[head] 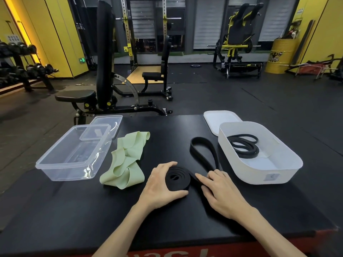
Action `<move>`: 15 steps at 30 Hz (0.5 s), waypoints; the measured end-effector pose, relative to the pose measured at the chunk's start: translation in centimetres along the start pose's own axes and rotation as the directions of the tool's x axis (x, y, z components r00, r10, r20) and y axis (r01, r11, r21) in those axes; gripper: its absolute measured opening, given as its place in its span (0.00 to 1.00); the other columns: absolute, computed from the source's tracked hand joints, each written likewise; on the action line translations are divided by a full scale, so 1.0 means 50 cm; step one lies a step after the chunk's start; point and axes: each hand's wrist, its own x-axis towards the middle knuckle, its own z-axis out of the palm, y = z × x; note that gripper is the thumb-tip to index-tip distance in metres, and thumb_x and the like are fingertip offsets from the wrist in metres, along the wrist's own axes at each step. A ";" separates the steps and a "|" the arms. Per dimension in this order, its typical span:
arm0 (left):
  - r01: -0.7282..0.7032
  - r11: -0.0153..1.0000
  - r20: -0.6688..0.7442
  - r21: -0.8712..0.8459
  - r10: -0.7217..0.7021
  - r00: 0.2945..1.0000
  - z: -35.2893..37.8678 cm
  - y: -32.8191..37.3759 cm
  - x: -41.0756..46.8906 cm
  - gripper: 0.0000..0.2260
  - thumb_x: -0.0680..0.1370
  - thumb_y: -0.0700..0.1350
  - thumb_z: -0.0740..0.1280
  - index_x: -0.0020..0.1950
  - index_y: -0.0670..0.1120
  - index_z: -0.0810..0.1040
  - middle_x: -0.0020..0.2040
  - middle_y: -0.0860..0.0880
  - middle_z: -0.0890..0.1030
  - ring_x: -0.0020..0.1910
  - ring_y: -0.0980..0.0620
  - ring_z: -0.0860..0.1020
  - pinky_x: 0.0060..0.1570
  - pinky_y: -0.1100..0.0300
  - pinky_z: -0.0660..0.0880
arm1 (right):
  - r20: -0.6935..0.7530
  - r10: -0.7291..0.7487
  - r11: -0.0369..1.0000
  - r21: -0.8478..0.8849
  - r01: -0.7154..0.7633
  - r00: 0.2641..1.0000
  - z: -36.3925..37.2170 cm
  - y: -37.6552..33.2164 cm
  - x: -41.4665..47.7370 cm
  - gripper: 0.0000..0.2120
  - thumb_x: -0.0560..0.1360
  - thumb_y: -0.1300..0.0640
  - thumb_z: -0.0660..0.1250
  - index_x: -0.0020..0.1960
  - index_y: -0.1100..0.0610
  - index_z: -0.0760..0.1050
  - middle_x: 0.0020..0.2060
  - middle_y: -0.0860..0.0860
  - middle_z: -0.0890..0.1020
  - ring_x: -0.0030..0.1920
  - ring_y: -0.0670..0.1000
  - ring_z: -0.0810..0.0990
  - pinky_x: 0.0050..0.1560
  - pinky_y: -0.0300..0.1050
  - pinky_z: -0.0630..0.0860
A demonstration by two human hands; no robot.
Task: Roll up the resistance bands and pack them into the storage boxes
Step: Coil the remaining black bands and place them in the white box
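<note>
My left hand (159, 184) is wrapped round the rolled part of the black band (181, 180) near the middle of the table (74, 210) - fingers curled over the far edge of the coil, thumb along its near edge, so the coil's left side is hidden behind my palm. My right hand (220, 190) lies just right of the coil, its forefinger stretched flat along the strap where it leaves the roll. The other fingers are bent over the strap and cover it, so I cannot tell whether they pinch it or only rest on it. Beyond them the unrolled end (193, 151) lies flat as a long loop, running away toward the white box (259, 175). Inside that box a second black band (243, 145) sits loosely coiled at the far end, with the white lid (220, 119) lying behind the box and partly hidden by its rim. To my left the green band (126, 162) lies crumpled and unrolled, its folds hiding how it doubles over itself. It sits just beside the clear box (61, 173), and the clear lid (105, 127) leans on that box's far corner - the see-through plastic makes its edges hard to follow. Both forearms are cut off by the bottom of the view.
</note>
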 end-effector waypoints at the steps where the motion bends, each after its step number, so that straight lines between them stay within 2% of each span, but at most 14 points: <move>1: 0.011 0.999 -0.042 0.045 -0.009 0.999 0.003 0.005 -0.002 0.39 0.59 0.67 0.74 0.67 0.62 0.66 0.61 0.61 0.69 0.62 0.60 0.66 0.65 0.63 0.63 | -0.035 0.007 1.000 0.000 -0.007 0.999 0.003 0.000 0.003 0.18 0.74 0.50 0.57 0.60 0.51 0.77 0.38 0.45 0.72 0.41 0.48 0.72 0.48 0.39 0.62; 5: 0.095 0.983 -0.121 0.155 -0.076 0.990 0.010 0.015 -0.003 0.38 0.58 0.70 0.71 0.65 0.62 0.65 0.56 0.58 0.66 0.58 0.57 0.64 0.63 0.61 0.64 | -0.146 0.020 1.000 0.001 -0.020 0.989 0.019 -0.018 0.024 0.08 0.72 0.52 0.63 0.46 0.51 0.79 0.35 0.45 0.70 0.38 0.49 0.71 0.44 0.42 0.64; 7: 0.115 0.978 -0.124 0.177 -0.093 0.988 0.013 0.014 -0.001 0.39 0.58 0.71 0.70 0.65 0.60 0.65 0.56 0.57 0.65 0.58 0.57 0.64 0.63 0.61 0.64 | -0.169 0.026 1.000 0.013 -0.024 0.985 0.028 -0.031 0.026 0.10 0.72 0.52 0.61 0.44 0.52 0.80 0.33 0.46 0.69 0.37 0.49 0.69 0.43 0.42 0.64; 11: 0.056 0.988 -0.055 0.146 -0.048 0.997 0.011 0.008 0.000 0.41 0.60 0.69 0.71 0.70 0.57 0.64 0.63 0.58 0.64 0.64 0.57 0.62 0.67 0.61 0.62 | -0.182 0.041 0.997 0.069 -0.029 0.982 0.030 -0.040 0.021 0.14 0.73 0.52 0.59 0.49 0.54 0.81 0.33 0.47 0.69 0.36 0.49 0.70 0.42 0.42 0.67; 15: 0.003 1.000 0.119 -0.009 -0.002 0.993 -0.011 -0.013 0.002 0.43 0.64 0.61 0.73 0.75 0.56 0.60 0.74 0.60 0.59 0.73 0.60 0.57 0.72 0.62 0.57 | -0.092 0.027 0.997 0.068 -0.021 0.995 0.018 -0.029 0.009 0.18 0.72 0.52 0.58 0.57 0.53 0.79 0.37 0.45 0.71 0.41 0.47 0.69 0.49 0.39 0.63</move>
